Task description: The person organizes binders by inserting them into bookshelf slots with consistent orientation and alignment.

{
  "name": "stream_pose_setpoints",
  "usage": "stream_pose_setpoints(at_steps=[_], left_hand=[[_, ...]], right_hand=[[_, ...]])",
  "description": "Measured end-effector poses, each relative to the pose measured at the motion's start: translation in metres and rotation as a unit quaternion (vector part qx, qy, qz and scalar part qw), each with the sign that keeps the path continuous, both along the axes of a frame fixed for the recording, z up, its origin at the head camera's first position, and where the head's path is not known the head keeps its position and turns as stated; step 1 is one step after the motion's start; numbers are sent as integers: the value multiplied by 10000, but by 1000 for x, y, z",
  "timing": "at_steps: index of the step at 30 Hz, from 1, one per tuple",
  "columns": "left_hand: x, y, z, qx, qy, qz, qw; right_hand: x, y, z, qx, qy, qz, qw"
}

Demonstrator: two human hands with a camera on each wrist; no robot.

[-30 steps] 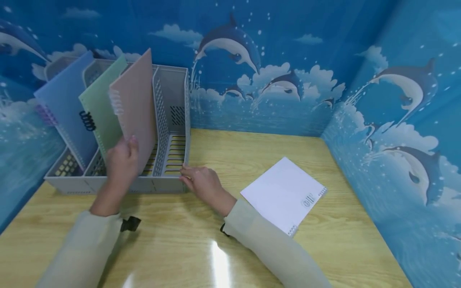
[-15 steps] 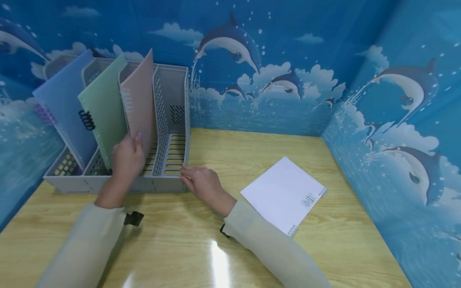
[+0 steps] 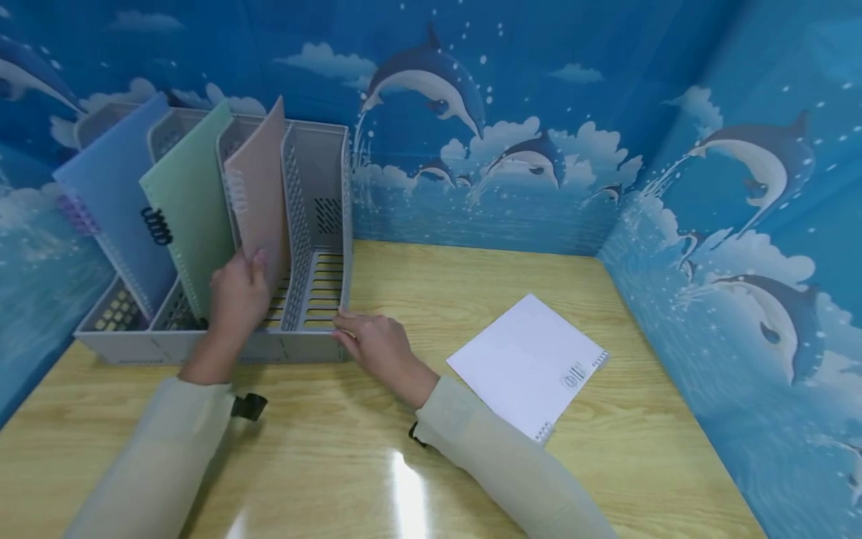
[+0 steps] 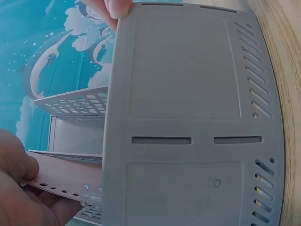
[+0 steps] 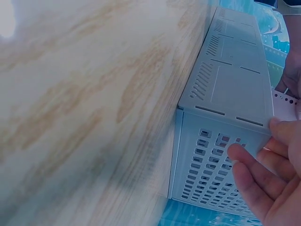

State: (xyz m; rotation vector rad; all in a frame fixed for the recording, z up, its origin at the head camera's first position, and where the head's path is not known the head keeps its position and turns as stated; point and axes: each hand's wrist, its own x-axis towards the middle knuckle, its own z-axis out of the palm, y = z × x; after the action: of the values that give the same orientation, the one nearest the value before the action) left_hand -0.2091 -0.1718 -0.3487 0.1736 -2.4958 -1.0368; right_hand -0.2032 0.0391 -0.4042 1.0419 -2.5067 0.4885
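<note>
My left hand (image 3: 239,296) pinches the spiral edge of a pink notebook (image 3: 259,187), thumb on the side facing right. The notebook stands upright in the third compartment from the left of a grey file rack (image 3: 316,346). With thumb and fingers, my right hand (image 3: 380,340) grips the rack's front right corner, seen closely in the right wrist view. A green notebook (image 3: 191,202) with black rings leans in the second compartment, and a blue notebook (image 3: 121,195) with purple rings in the first. In the left wrist view the rack's front wall (image 4: 188,84) hides part of the pink notebook.
A white spiral notebook (image 3: 525,363) lies flat on the wooden table (image 3: 431,277), right of the rack. The rack's rightmost compartment (image 3: 323,292) shows its slotted floor. A blue dolphin-print curtain (image 3: 465,202) stands behind and at the right.
My left hand has moved a little to the right with the pink notebook, whose ringed edge now sits nearer the right divider. My right hand has stayed on the rack's corner.
</note>
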Motion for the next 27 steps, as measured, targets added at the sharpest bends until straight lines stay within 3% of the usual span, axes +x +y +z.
stream_pose_setpoints(at_steps=[5,13,27], left_hand=[[-3,-1,-2,-6,-1,-112,9999],[-5,-1,-4,31,-441,-73,9990],[-10,-2,-12,106,-520,-110,9985]], right_hand=[[1,0,1,-8,35,-7,10000],[1,0,-1,-30,154,-12,9999],[1,0,-4,-165,214,79,9996]])
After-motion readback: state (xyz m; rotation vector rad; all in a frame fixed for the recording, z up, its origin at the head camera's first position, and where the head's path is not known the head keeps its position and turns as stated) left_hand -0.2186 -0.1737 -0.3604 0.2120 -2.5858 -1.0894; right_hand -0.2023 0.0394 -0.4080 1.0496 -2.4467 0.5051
